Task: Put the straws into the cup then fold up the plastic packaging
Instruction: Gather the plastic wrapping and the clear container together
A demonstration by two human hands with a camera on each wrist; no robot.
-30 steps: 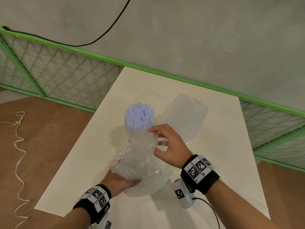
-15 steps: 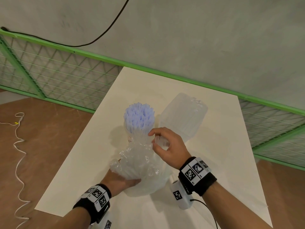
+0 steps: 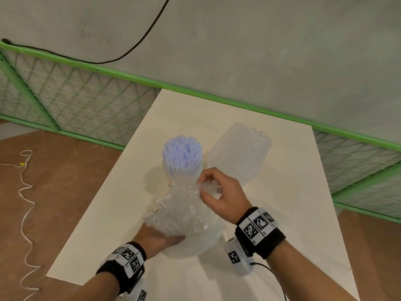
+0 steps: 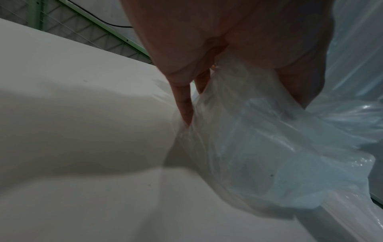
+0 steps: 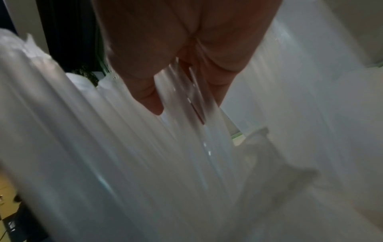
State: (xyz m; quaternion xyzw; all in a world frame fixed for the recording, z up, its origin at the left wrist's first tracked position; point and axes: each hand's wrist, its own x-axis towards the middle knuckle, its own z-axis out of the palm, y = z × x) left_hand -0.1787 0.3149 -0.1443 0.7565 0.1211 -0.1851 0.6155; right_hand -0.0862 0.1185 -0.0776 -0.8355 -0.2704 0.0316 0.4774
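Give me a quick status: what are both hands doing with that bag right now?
Left hand grips the bag from below. Right hand pinches its top edge. Straws stand in the cup, partly hidden. Second bag lies behind, clear of both hands.

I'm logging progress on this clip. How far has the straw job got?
Done: a pale blue bundle of straws stands upright in the clear cup. In hand: the left hand grips the crinkled clear plastic packaging from below while the right hand pinches its top. Left: the packaging isn't folded yet; whether straws remain inside is unclear.
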